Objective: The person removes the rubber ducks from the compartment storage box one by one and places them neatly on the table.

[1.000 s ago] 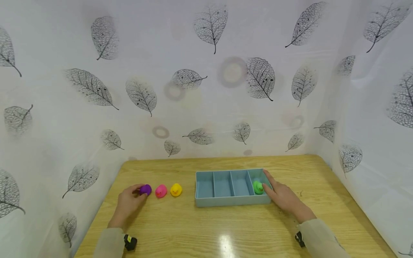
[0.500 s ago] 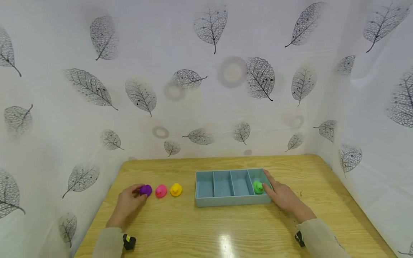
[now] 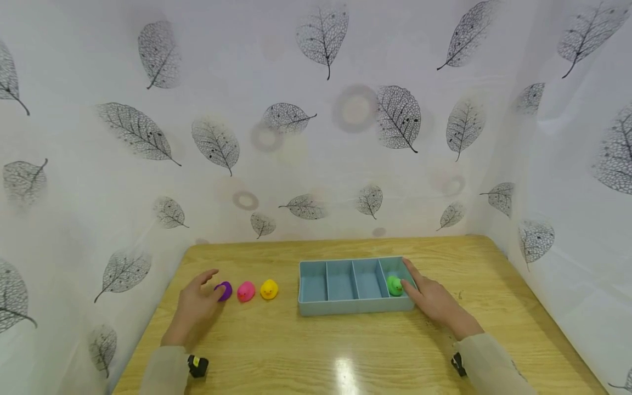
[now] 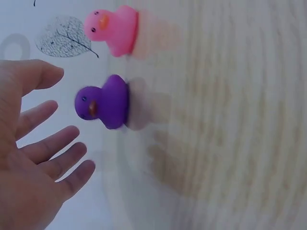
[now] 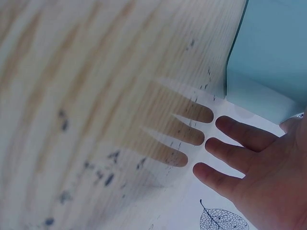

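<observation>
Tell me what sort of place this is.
Probably a screened-off tabletop workspace: leaf-print sheeting behind and on both sides of a wood-grain table, with toy ducks and a divided tray on it.

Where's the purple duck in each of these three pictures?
Head: the purple duck is lower left, leftmost of its row.
Left wrist: left of centre, below the pink duck.
Right wrist: not in it.
Shared landmark: the wooden tabletop, in all three.

Free gap between yellow duck (image 3: 269,289) and blue tray (image 3: 357,306)
</observation>
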Demonstrator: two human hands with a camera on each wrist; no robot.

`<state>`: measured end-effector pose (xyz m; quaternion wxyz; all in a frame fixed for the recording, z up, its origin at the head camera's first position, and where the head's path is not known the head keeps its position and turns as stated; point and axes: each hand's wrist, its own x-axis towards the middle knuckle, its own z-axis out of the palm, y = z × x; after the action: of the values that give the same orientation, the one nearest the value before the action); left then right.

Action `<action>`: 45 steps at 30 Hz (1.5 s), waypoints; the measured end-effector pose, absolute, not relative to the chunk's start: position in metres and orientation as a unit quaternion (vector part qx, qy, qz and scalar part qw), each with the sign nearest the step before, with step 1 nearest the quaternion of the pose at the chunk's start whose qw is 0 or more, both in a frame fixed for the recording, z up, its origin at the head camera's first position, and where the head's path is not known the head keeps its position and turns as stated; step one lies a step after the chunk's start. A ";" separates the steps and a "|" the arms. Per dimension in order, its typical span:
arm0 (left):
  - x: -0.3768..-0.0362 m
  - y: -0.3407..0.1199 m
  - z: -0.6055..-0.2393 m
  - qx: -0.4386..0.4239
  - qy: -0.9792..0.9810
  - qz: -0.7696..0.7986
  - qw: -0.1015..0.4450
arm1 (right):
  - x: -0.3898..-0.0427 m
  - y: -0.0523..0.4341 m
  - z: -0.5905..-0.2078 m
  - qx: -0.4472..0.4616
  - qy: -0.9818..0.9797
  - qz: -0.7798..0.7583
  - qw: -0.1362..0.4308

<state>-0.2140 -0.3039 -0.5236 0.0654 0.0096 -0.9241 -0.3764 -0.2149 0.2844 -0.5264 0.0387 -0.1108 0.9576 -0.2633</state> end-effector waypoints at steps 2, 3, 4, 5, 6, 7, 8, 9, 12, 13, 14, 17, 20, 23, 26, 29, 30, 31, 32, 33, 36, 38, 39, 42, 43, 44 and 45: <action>-0.216 -0.301 -0.520 0.006 -0.923 -0.374 0.096 | -0.215 0.284 -0.526 -0.109 0.958 -0.263 0.039; -0.217 -0.299 -0.518 0.001 -0.921 -0.372 0.111 | -0.215 0.284 -0.526 -0.109 0.958 -0.263 0.040; -0.217 -0.296 -0.516 -0.006 -0.921 -0.369 0.129 | -0.216 0.285 -0.526 -0.110 0.957 -0.264 0.040; -0.218 -0.293 -0.514 -0.013 -0.919 -0.367 0.144 | -0.216 0.285 -0.526 -0.111 0.957 -0.265 0.040; -0.218 -0.290 -0.511 -0.023 -0.916 -0.367 0.157 | -0.216 0.285 -0.526 -0.112 0.957 -0.266 0.040; -0.219 -0.287 -0.509 -0.033 -0.915 -0.365 0.170 | -0.217 0.285 -0.526 -0.112 0.956 -0.267 0.040; -0.220 -0.283 -0.506 -0.045 -0.912 -0.365 0.181 | -0.217 0.286 -0.526 -0.113 0.956 -0.269 0.042; -0.221 -0.279 -0.503 -0.054 -0.910 -0.366 0.189 | -0.218 0.286 -0.527 -0.115 0.955 -0.269 0.042; -0.223 -0.267 -0.494 -0.074 -0.907 -0.366 0.195 | -0.219 0.288 -0.527 -0.114 0.954 -0.274 0.051; -0.224 -0.263 -0.491 -0.079 -0.907 -0.366 0.192 | -0.219 0.289 -0.526 -0.115 0.953 -0.276 0.056; -0.225 -0.259 -0.489 -0.082 -0.907 -0.367 0.189 | -0.220 0.290 -0.526 -0.116 0.952 -0.278 0.062; -0.228 -0.246 -0.484 -0.099 -0.903 -0.376 0.182 | -0.220 0.292 -0.522 -0.117 0.947 -0.287 0.082; -0.231 -0.233 -0.480 -0.127 -0.894 -0.387 0.186 | -0.221 0.295 -0.518 -0.132 0.942 -0.293 0.098; -0.233 -0.218 -0.478 -0.155 -0.884 -0.397 0.193 | -0.222 0.299 -0.515 -0.151 0.937 -0.297 0.105; -0.236 -0.201 -0.479 -0.173 -0.881 -0.401 0.179 | -0.225 0.303 -0.514 -0.168 0.935 -0.291 0.113; -0.237 -0.181 -0.481 -0.188 -0.880 -0.407 0.154 | -0.228 0.305 -0.514 -0.168 0.934 -0.289 0.127; -0.237 -0.175 -0.482 -0.193 -0.880 -0.408 0.145 | -0.230 0.305 -0.514 -0.168 0.933 -0.289 0.131; -0.238 -0.168 -0.483 -0.202 -0.879 -0.410 0.140 | -0.230 0.305 -0.514 -0.164 0.933 -0.291 0.135; -0.238 -0.161 -0.483 -0.207 -0.877 -0.413 0.132 | -0.231 0.305 -0.514 -0.162 0.933 -0.290 0.137; -0.238 -0.155 -0.482 -0.213 -0.874 -0.418 0.125 | -0.231 0.304 -0.513 -0.161 0.933 -0.291 0.139; -0.241 -0.139 -0.479 -0.229 -0.870 -0.425 0.099 | -0.232 0.304 -0.511 -0.162 0.935 -0.286 0.135; -0.242 -0.129 -0.476 -0.239 -0.868 -0.427 0.083 | -0.233 0.303 -0.510 -0.161 0.935 -0.284 0.135; -0.243 -0.125 -0.476 -0.247 -0.865 -0.431 0.078 | -0.233 0.303 -0.509 -0.163 0.935 -0.284 0.134; -0.246 -0.111 -0.477 -0.269 -0.856 -0.437 0.070 | -0.233 0.302 -0.508 -0.164 0.934 -0.287 0.133; -0.247 -0.106 -0.478 -0.276 -0.855 -0.432 0.072 | -0.233 0.302 -0.508 -0.166 0.934 -0.288 0.132; -0.248 -0.101 -0.479 -0.281 -0.854 -0.433 0.069 | -0.233 0.301 -0.508 -0.166 0.933 -0.289 0.133; -0.249 -0.097 -0.480 -0.288 -0.852 -0.433 0.067 | -0.233 0.301 -0.508 -0.168 0.933 -0.290 0.132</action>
<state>-0.2489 -0.0968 -0.4805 0.0665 -0.2875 -0.8519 -0.4326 -0.2328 0.3013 -0.5080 0.1318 -0.1680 0.9329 -0.2900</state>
